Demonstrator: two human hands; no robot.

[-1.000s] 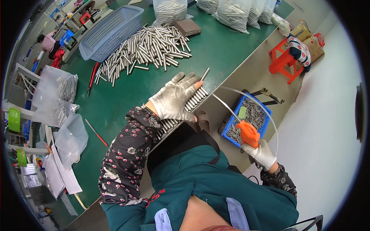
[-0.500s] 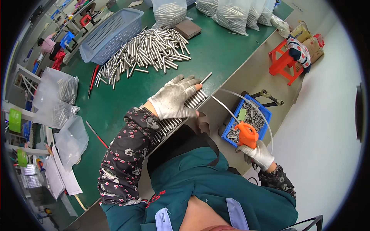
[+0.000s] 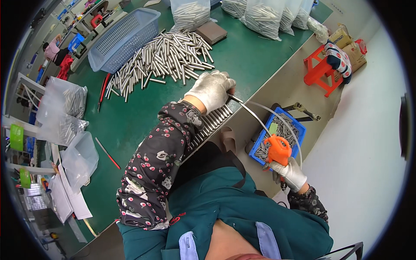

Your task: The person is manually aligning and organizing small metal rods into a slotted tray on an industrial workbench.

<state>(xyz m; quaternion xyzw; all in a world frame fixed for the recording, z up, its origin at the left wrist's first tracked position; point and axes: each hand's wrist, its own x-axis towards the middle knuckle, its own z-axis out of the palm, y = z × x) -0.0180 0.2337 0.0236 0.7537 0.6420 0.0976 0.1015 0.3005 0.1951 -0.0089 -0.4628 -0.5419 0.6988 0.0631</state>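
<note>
My left hand (image 3: 212, 91), in a whitish fingerless glove, is closed at the table's near edge, pinching a metal tube (image 3: 235, 98). Below it a row of similar metal tubes (image 3: 211, 122) lies side by side along the edge, partly covered by my sleeve. My right hand (image 3: 291, 174), also gloved, grips an orange air blow gun (image 3: 277, 150) off the table's side. Its long thin nozzle (image 3: 258, 118) reaches up to the end of the tube in my left hand; whether it enters the tube is too small to tell.
A pile of metal tubes (image 3: 167, 56) lies by a blue-grey basket (image 3: 123, 41) on the green table (image 3: 130, 125). Filled clear bags (image 3: 262, 19) stand at the back. A blue bin (image 3: 299, 143) with small metal parts and a red stool (image 3: 318, 73) are right of the table.
My left hand has gone from lying spread over the row to pinching a tube farther up the edge. The air gun in my right hand has barely moved; its nozzle now meets that tube.
</note>
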